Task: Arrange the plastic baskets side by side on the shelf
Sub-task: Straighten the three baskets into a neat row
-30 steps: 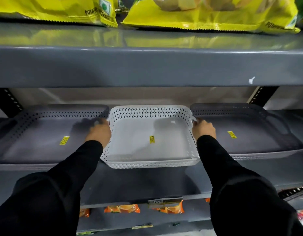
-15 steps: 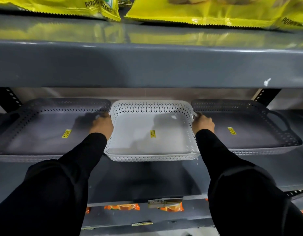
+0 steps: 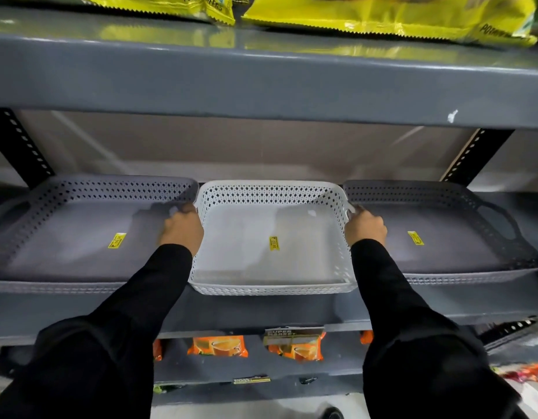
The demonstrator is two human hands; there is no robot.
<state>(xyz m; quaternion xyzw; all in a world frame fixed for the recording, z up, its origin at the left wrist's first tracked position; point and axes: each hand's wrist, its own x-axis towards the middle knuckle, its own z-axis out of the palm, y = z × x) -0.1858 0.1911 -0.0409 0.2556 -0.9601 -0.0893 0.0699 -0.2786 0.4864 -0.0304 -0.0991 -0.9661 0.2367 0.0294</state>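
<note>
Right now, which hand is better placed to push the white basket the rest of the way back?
Neither alone. Left hand and right hand each grip a side handle of the white basket, wedged between the two grey baskets. Pushing together probably keeps it straight.

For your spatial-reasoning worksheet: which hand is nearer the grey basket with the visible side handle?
Right. The right hand sits at the grey basket's inner edge; the left hand is across the white basket.
</note>
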